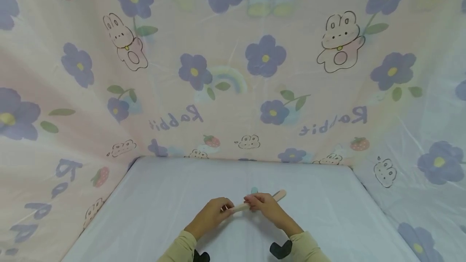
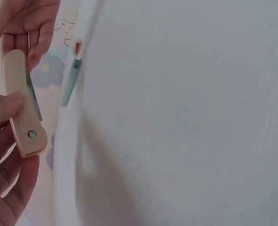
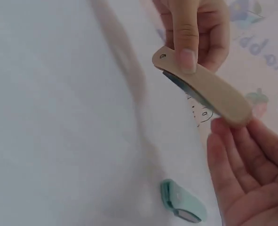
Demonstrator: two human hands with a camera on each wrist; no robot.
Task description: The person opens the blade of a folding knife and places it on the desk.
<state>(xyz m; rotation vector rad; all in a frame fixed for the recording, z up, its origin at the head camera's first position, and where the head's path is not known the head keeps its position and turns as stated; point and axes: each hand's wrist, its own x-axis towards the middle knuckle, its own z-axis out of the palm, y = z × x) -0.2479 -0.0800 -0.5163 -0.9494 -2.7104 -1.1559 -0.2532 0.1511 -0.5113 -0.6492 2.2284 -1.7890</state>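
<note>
A beige folding knife [image 3: 209,87] is held above the white surface, its blade mostly folded, with a strip of metal showing along the handle. My left hand [image 1: 212,212] grips it near the pivot screw, thumb on one face and fingers behind. At the handle's other end, my right hand [image 1: 268,206] touches with its fingertips; in the right wrist view those fingers are extended and the thumb stands apart. A teal folding tool [image 3: 183,202] with a metal part lies on the surface below, partly hidden behind the right hand in the head view.
Beyond the right hand lies a beige rounded-end object [image 1: 280,194], partly covered by that hand. The white-covered tabletop [image 1: 174,185] is bordered at the back and sides by a hanging curtain [image 1: 233,104] printed with flowers and rabbits.
</note>
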